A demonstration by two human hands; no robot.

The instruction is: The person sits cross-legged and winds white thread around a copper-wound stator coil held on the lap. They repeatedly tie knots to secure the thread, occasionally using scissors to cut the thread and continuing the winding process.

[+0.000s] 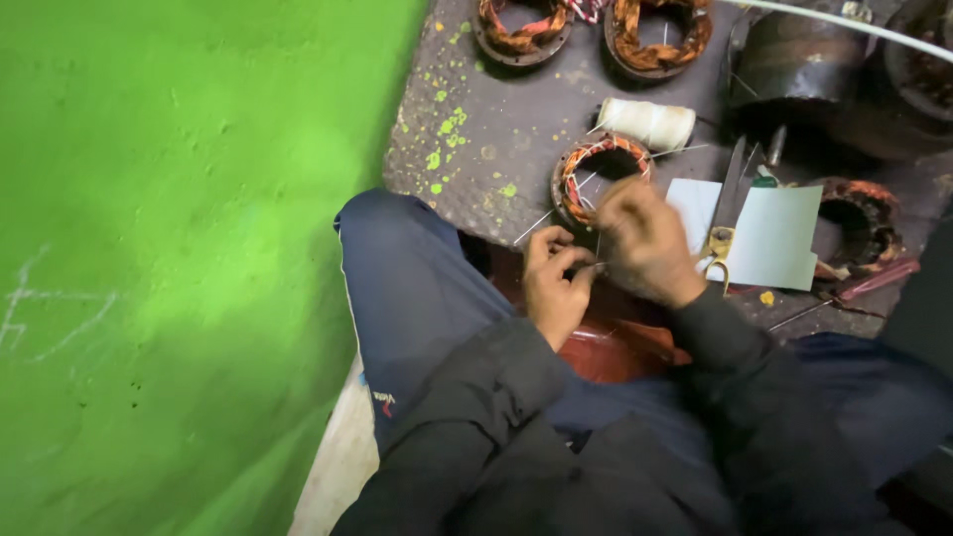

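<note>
Your left hand (554,281) pinches a thin white thread (536,226) in a closed grip, just below the round copper-wound stator ring (600,179) on the dark speckled bench (486,129). Your right hand (643,238), fingers curled shut, overlaps the ring's lower right edge; what it holds cannot be told. Above the ring lies a cream thread spool (647,123); right of it, plain white paper sheets (774,236) and scissors (725,213).

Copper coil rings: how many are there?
4: two at the top edge, one by the hands, one at right. More may be hidden.
</note>
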